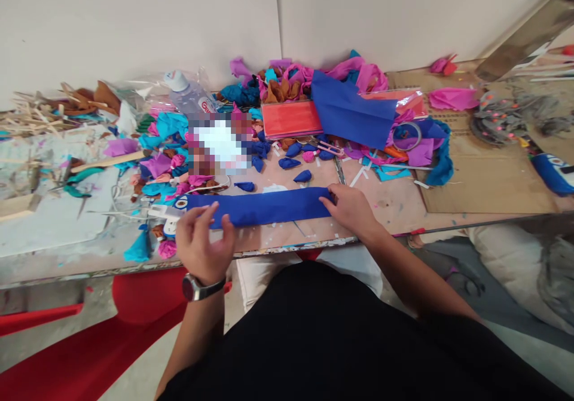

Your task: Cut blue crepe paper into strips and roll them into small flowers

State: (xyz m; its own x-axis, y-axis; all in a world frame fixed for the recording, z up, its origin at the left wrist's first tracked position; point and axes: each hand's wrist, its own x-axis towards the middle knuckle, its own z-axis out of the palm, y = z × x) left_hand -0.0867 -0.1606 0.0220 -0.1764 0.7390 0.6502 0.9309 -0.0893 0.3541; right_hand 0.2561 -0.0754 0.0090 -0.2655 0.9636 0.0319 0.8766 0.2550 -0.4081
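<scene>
Pale wall panels [179, 18] back a paint-flecked worktable [394, 207] crowded with crumpled cloth scraps [170, 125], where a person in a dark top sits at the near edge. Across the centre of the frame lies a blue strip [269, 207], its long axis running left to right, roughly along the table's front edge, its right end a touch higher in view. At that end, the right hand [352, 207] pinches the strip between thumb and fingers. The left hand [204, 242], a watch [195, 287] at its wrist, is loosely spread over the opposite end, gripping nothing; whether its fingertips touch the strip cannot be told. Each hand is thus nearest its own end, with the strip's middle uncovered between them. Just above the strip sit small blue bundles [302, 176]; scissors [329, 148] and a larger blue sheet [354, 111] lie beyond. A capped clear bottle [192, 96] leans at upper left of centre, its contents unclear. To its right, a flat red packet [291, 119] lies partly under the blue sheet, what it holds not discernible.
</scene>
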